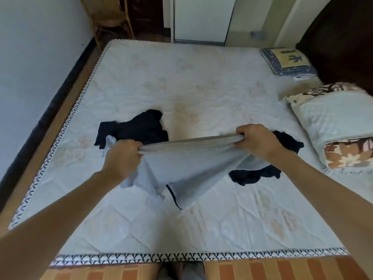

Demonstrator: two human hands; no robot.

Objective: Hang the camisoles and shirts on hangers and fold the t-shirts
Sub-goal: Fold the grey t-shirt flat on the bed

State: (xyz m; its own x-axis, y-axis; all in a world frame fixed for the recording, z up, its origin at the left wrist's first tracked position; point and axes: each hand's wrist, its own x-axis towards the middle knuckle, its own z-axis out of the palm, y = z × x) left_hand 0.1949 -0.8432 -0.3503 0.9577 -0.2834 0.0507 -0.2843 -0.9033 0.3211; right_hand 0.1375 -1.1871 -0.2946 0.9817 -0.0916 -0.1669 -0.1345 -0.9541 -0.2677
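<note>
Left hand (pixel 121 156) and right hand (pixel 256 141), each grip pinching one end of a pale grey garment (pixel 181 164), possibly a t-shirt, stretched taut above the bare quilted mattress (pixel 201 81). Two dark garments (pixel 141 128) (pixel 256 174) lie crumpled beside it. Pillows (pixel 333 122) and a cushion (pixel 288 61) occupy the right edge; a wicker chair (pixel 109 19) stands beyond.

Both forearms were bare from the bottom edge of the view up to the wrists, with no sleeve, watch, bracelet or ring visible. The left hand (pixel 121 158) and the right hand (pixel 257 141) wore no gloves. Grey clothing showed blurred at the bottom edge between the arms.
</note>
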